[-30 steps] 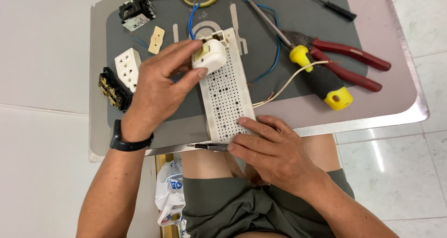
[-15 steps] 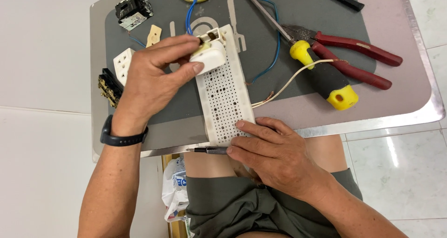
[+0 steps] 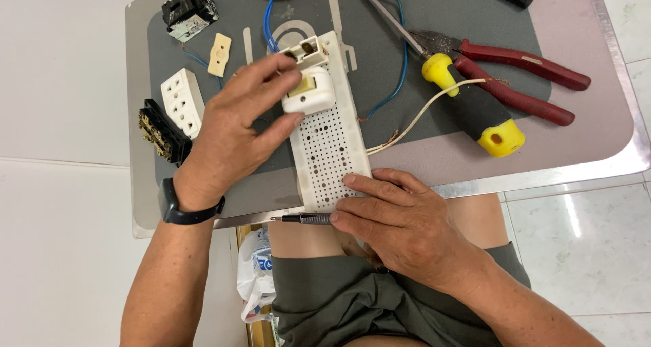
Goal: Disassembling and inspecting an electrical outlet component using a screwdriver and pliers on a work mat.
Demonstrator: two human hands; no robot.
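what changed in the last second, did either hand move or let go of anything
Little changed. The left hand keeps its fingers on the small white plug piece at the top of the perforated white board, shifting only slightly. The right hand still presses the board's near end, with the small screwdriver under it. Pliers unmoved.

Left hand (image 3: 234,133) slightly lower on round fitting (image 3: 308,92)

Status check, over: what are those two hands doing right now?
Left hand presses white round part onto perforated board. Right hand steadies board's near end. Nothing obstructing.
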